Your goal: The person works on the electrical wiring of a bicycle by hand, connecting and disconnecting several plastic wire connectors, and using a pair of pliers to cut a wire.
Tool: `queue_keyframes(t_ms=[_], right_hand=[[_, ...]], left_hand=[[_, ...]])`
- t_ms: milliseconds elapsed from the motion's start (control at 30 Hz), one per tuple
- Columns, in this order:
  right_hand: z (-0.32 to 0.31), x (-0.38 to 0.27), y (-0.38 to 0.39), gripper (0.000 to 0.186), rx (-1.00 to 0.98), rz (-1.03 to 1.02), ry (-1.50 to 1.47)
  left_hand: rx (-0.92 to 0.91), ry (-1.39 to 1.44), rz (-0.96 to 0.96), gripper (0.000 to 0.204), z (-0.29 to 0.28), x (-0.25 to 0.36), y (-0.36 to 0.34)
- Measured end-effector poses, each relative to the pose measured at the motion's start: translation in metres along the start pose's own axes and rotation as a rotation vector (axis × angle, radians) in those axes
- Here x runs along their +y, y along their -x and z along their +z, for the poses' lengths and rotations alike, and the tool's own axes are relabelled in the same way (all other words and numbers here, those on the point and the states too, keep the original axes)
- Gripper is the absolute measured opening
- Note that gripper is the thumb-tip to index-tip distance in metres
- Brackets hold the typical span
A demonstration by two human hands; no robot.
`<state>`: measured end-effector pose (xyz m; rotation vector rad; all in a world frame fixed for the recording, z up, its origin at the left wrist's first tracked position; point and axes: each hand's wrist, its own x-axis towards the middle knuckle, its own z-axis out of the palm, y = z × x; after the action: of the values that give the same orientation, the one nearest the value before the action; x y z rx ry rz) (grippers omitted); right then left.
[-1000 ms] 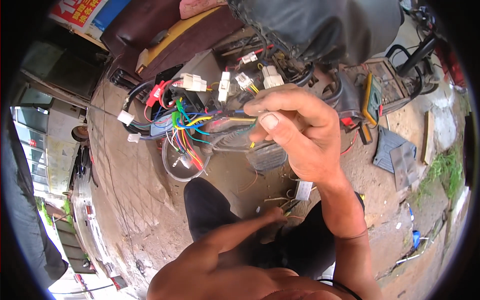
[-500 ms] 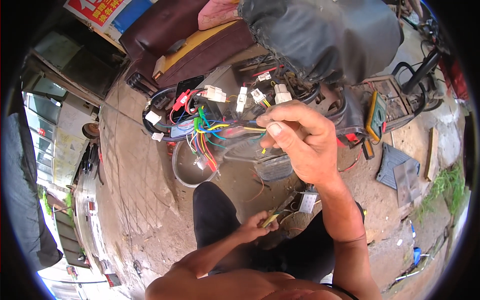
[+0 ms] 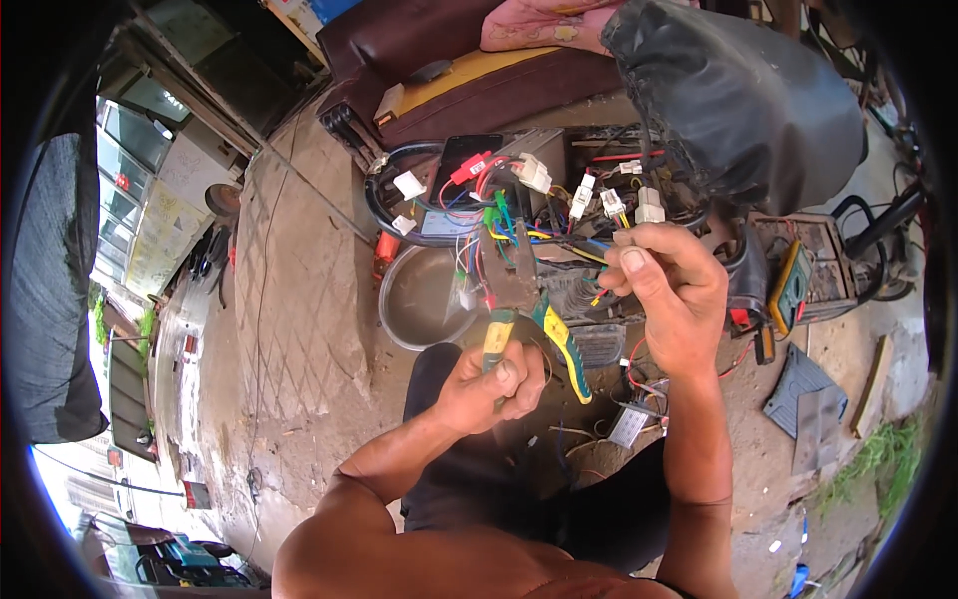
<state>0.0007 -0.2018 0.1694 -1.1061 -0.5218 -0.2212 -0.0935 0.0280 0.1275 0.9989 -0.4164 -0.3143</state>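
My left hand (image 3: 487, 389) is closed round one yellow-and-green handle of a pair of pliers (image 3: 515, 280). The other handle swings out free, so the rusty jaws stand apart, pointing away from me next to the loose wiring. My right hand (image 3: 677, 290) pinches thin wires (image 3: 591, 248) of a harness between thumb and fingertips. Near the hands, the harness ends in several white plug connectors (image 3: 582, 198) and a red connector (image 3: 469, 168). Green clips (image 3: 496, 212) sit among the coloured wires. The exact wire ends in my right hand are partly hidden by the fingers.
Behind the wiring lies a vehicle frame with a black seat (image 3: 743, 110) tipped up. A round grey basin (image 3: 424, 299) stands below. At the right are a yellow-and-green multimeter (image 3: 789, 288) and a grey mat (image 3: 801, 387). A silver finned box (image 3: 629, 426) lies on the ground.
My left hand has risen from near my lap to the wiring, bringing up the pliers, now spread apart. My right hand still pinches the wires. The whole view has shifted.
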Motion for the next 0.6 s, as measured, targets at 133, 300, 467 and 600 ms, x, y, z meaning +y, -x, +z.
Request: queue_keyframes(t_ms=[133, 300, 467, 600], right_hand=[[0.002, -0.002, 0.000, 0.017, -0.002, 0.027, -0.019], [0.004, -0.004, -0.003, 0.013, 0.002, 0.084, -0.049], [0.005, -0.009, -0.005, 0.012, 0.031, 0.069, -0.063], [0.014, -0.005, -0.006, 0.014, 0.034, 0.025, -0.095]], left_hand=[[0.089, -0.093, 0.149, 0.037, 0.011, -0.010, -0.011], [-0.218, 0.310, -0.026, 0.045, 0.032, 0.003, -0.024], [-0.052, -0.368, -0.021, 0.033, 0.037, 0.028, -0.024], [0.150, -1.080, 0.045, 0.040, 0.042, 0.052, -0.028]])
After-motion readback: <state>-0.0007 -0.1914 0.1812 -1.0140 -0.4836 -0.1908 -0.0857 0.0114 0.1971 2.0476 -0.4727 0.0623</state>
